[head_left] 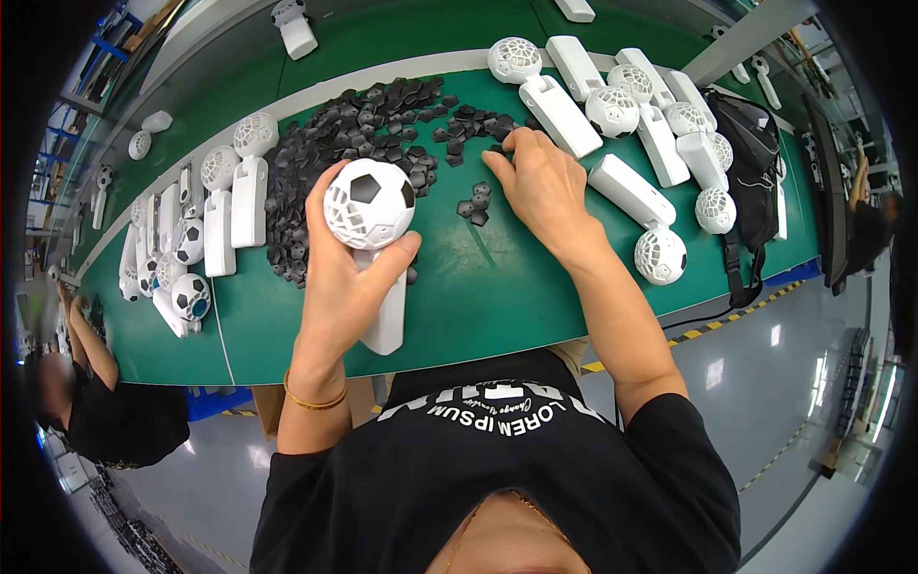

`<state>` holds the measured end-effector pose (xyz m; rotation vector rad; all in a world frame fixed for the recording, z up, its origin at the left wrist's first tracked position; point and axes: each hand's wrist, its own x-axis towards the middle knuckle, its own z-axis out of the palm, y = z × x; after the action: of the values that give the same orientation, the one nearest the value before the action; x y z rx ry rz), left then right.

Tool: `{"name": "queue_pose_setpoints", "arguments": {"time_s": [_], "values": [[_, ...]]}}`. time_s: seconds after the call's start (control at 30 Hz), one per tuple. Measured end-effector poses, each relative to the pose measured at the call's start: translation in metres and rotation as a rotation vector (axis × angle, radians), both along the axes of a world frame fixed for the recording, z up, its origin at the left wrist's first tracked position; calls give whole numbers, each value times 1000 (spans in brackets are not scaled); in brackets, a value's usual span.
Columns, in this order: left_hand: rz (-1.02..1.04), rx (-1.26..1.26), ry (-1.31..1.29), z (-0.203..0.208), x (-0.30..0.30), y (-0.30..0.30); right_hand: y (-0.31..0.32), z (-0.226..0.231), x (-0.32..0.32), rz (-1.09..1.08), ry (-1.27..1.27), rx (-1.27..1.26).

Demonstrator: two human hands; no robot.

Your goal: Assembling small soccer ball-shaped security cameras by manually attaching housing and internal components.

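My left hand (349,277) is closed around a white ball (369,204) shaped like a football, with a black pentagon on its top and an open lattice on its left side. A white handle (386,316) extends below the ball, past my fingers. My right hand (543,187) reaches to small black pentagon pieces (473,129), its thumb and forefinger slightly apart at the edge of this scatter. Whether a fingertip touches a piece is hard to make out. A few more pentagon pieces (474,205) lie just left of that hand.
A large heap of black pentagon pieces (296,182) covers the green table (459,306) behind my left hand. White ball-and-handle units stand in groups at left (218,230) and right (622,191). A black backpack (751,143) sits at the right edge. Another person (105,411) works at far left.
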<state>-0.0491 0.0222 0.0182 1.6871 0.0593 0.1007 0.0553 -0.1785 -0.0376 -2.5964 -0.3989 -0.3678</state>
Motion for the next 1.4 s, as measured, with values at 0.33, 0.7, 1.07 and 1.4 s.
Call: {"name": "queue_pose_setpoints", "arguments": {"time_s": [0.33, 0.7, 1.07, 1.4], "values": [[-65, -122, 45, -11, 1, 2, 6, -1, 5, -73, 19, -35], [-65, -122, 15, -20, 7, -4, 7, 8, -1, 181, 140, 460], [-90, -67, -21, -15, 6, -10, 25, 63, -41, 695, 122, 594], [-71, 102, -76, -22, 9, -9, 27, 67, -39, 584, 136, 578]]}}
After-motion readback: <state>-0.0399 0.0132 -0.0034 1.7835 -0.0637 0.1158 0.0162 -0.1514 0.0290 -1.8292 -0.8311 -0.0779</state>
